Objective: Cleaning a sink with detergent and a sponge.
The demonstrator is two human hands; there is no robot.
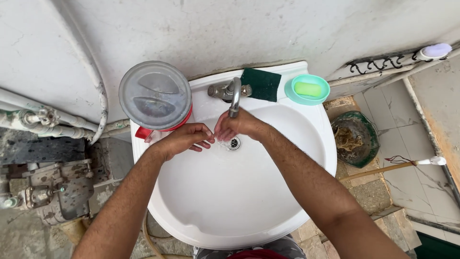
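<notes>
Both hands meet under the metal tap (234, 98) over the white sink (268, 211), just above the drain (234, 143). The right hand (237, 125) is cupped below the spout, fingers together and holding nothing; the left hand (184, 139) lies just beside it, fingers loosely curled, reaching toward the right palm and also holding nothing. On the sink's rim stand a round container with a clear grey lid (155, 95) and red base at the left, a dark green scouring pad (261, 84) behind the tap, and a turquoise soap dish (289, 88) holding a green soap bar (307, 88).
</notes>
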